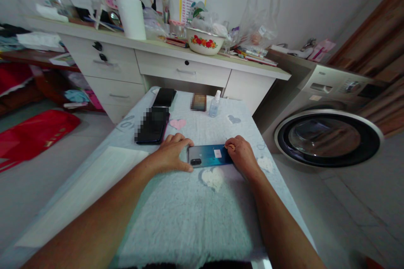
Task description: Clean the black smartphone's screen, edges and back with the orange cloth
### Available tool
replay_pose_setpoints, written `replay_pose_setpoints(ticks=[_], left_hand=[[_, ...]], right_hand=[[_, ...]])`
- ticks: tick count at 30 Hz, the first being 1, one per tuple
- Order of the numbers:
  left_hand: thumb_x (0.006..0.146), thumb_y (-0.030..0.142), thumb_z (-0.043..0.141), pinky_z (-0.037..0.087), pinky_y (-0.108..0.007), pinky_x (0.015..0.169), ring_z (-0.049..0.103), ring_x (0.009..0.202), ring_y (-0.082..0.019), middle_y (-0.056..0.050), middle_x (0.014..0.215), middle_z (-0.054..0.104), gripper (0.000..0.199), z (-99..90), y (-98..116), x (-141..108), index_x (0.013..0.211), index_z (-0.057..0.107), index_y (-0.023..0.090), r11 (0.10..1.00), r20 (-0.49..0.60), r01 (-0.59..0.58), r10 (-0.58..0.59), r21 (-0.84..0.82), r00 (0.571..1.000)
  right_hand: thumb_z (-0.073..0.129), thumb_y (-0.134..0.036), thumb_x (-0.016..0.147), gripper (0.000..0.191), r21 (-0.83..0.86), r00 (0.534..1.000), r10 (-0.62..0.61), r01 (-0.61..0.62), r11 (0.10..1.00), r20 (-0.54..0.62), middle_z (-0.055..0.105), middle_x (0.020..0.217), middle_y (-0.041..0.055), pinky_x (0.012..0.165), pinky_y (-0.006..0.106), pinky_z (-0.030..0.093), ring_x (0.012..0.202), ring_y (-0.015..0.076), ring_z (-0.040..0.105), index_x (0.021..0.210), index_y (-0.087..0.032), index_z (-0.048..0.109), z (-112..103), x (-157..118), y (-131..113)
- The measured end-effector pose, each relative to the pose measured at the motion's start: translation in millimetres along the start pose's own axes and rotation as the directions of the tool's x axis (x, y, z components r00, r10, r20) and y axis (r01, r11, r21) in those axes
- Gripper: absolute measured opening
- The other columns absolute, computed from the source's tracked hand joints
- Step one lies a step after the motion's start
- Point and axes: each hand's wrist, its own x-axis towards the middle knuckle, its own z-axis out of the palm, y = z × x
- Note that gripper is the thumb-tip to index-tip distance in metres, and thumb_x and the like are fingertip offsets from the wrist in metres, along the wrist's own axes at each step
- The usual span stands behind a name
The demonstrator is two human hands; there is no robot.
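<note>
A blue-green smartphone [206, 156] lies back up on the cloth-covered table, its camera block at the left end and a small pale label on its back. My left hand [172, 153] grips the phone's left end, thumb at the near edge and fingers at the far edge. Over the right end, my right hand [242, 154] is closed, fingertips bunched against the phone's back. Something small and orange-brown shows at those fingertips, too unclear to name. A clear spray bottle [214, 107] with a white cap stands beyond the phone.
Two dark devices [153, 125] lie at the table's left, partly blurred. A small brown square item [198, 102] sits near the far edge. Behind are white drawers [184, 67] bearing a flowered bowl [205, 42]. A washing machine [328, 92] stands right; a red bag [41, 136] lies left.
</note>
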Motion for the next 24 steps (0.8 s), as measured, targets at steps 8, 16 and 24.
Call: replay_pose_setpoints(ticks=[8,16,24], left_hand=[[0.052,0.058,0.073,0.036,-0.039,0.094,0.043,0.112,-0.031,-0.006,0.118,0.049,0.075,-0.3,0.1,0.0,0.119,0.053,0.03,1.0,0.009,0.004,-0.004,0.012,1.0],[0.052,0.058,0.073,0.037,-0.039,0.094,0.044,0.111,-0.031,-0.006,0.118,0.048,0.075,0.1,0.2,-0.1,0.119,0.053,0.03,1.0,0.0,0.004,-0.004,0.001,1.0],[0.052,0.057,0.073,0.037,-0.039,0.093,0.044,0.109,-0.03,-0.006,0.117,0.048,0.074,-1.3,2.3,-0.6,0.118,0.054,0.029,1.0,0.001,0.006,-0.006,0.014,1.0]], right_hand=[[0.054,-0.012,0.081,0.017,-0.013,0.997,-0.039,0.04,0.999,0.061,0.057,0.085,0.0032,0.072,0.023,0.036,0.078,0.0133,0.052,0.082,-0.018,0.069,-4.4,-2.3,0.3],[0.054,-0.008,0.077,0.018,0.086,0.978,-0.15,0.139,0.987,0.144,0.056,0.079,0.0021,0.068,0.023,0.036,0.074,0.0124,0.051,0.078,-0.018,0.069,-11.9,-8.7,-5.5],[0.053,-0.003,0.073,0.021,0.199,0.953,-0.251,0.216,0.956,0.17,0.056,0.079,0.0011,0.07,0.022,0.037,0.074,0.0118,0.052,0.073,-0.018,0.067,-12.6,-12.6,-10.0]])
